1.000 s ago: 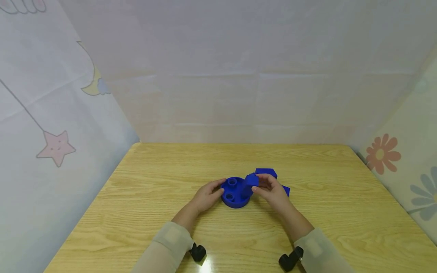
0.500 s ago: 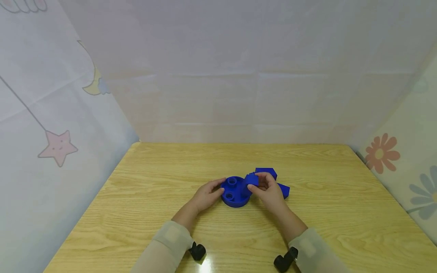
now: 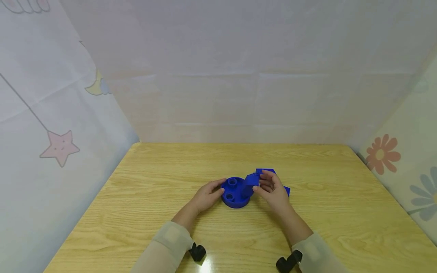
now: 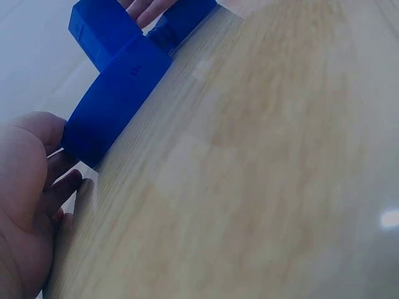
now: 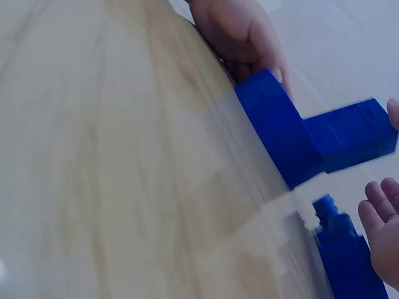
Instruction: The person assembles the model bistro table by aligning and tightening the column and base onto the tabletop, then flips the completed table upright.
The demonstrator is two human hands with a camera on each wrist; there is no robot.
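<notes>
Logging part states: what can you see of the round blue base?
The round blue base is a low disc with a straight side wall, seemingly matte plastic, lying flat on the wooden table. Its top has two round sockets. A blue block stands upright in its right side. The left hand rests against its left wall; the right hand touches the block, not the base. A small mark on the wall is unreadable.

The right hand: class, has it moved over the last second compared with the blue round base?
Yes. The right hand has opened and drawn slightly back from the upright blue block on the blue round base.
</notes>
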